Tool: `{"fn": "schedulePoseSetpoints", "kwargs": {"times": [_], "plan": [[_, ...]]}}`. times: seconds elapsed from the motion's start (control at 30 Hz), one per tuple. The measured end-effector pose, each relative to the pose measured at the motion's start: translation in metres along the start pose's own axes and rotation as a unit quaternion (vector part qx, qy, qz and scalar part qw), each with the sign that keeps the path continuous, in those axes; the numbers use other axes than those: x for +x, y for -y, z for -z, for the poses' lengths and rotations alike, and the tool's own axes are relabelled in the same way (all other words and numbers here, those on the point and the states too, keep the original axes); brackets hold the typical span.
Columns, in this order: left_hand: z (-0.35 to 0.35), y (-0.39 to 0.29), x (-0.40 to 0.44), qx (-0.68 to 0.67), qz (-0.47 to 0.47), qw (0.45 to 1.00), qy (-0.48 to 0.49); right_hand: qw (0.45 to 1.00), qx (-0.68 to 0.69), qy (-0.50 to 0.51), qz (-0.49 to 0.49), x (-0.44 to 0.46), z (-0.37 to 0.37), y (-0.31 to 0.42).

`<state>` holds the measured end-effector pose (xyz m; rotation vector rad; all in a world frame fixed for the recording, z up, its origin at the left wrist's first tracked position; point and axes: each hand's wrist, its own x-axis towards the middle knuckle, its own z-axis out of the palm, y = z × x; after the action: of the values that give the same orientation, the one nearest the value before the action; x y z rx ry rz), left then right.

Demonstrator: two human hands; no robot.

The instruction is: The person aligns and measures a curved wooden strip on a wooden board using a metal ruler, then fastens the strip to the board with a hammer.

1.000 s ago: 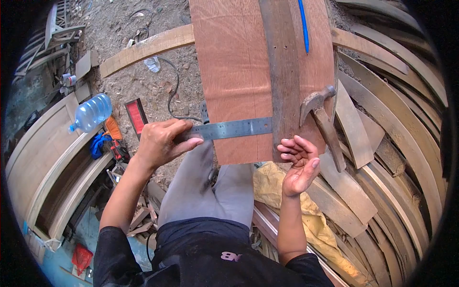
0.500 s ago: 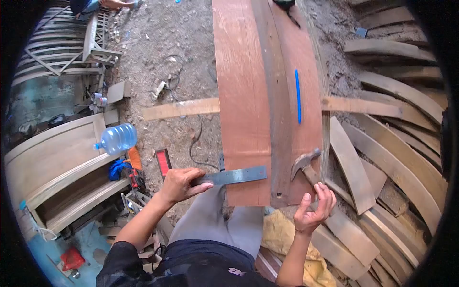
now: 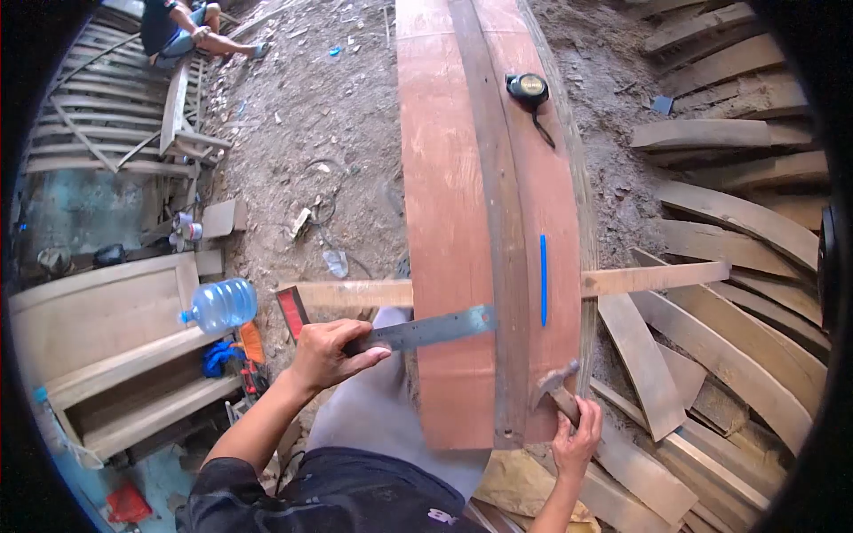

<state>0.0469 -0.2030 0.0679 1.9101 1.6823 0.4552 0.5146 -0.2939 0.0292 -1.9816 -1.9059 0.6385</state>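
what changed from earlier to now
The right hand, open at first, has moved right and gripped the hammer by its handle. The ruler now shows farther up the board, about level with the near end of the pen. The view has shifted forward, bringing in the tape measure. The left hand still holds the ruler; the pen stays on the board.

The left hand [image 3: 329, 357] holds a metal ruler [image 3: 431, 331], its free end toward three o'clock over a reddish wooden panel [image 3: 449, 222]. The right hand [image 3: 577, 442] grips a hammer [image 3: 560, 392] by its handle, head toward eleven o'clock. At twelve o'clock from the hammer lie a blue pen [image 3: 544, 280] and, farther off, a black tape measure [image 3: 527, 87].
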Motion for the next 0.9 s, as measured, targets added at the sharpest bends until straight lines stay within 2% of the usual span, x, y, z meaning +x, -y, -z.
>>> {"fn": "schedulePoseSetpoints", "kwargs": {"times": [0.17,0.3,0.33,0.47,0.6,0.67,0.9], "plan": [[0.054,0.035,0.092,-0.022,-0.023,0.999,-0.001,0.991,0.026,-0.106,-0.073,0.011,-0.009,0.033],[0.071,0.092,0.166,-0.001,-0.066,0.997,-0.036,0.981,0.012,-0.16,-0.108,0.046,-0.027,0.078],[0.075,0.103,0.183,-0.005,-0.031,0.999,-0.018,0.978,0.019,-0.172,-0.114,0.059,-0.038,0.089],[0.085,0.148,0.257,0.013,-0.022,1.0,-0.007,0.97,0.049,-0.171,-0.167,0.108,-0.075,0.142],[0.091,0.174,0.33,0.026,-0.07,0.997,-0.032,0.973,0.011,-0.181,-0.144,0.147,-0.106,0.179],[0.094,0.18,0.353,0.045,-0.068,0.997,0.004,0.976,-0.042,-0.181,-0.116,0.162,-0.113,0.191],[0.078,0.192,0.378,0.02,-0.091,0.995,0.039,0.971,-0.153,-0.175,-0.048,0.177,-0.124,0.191]]}}
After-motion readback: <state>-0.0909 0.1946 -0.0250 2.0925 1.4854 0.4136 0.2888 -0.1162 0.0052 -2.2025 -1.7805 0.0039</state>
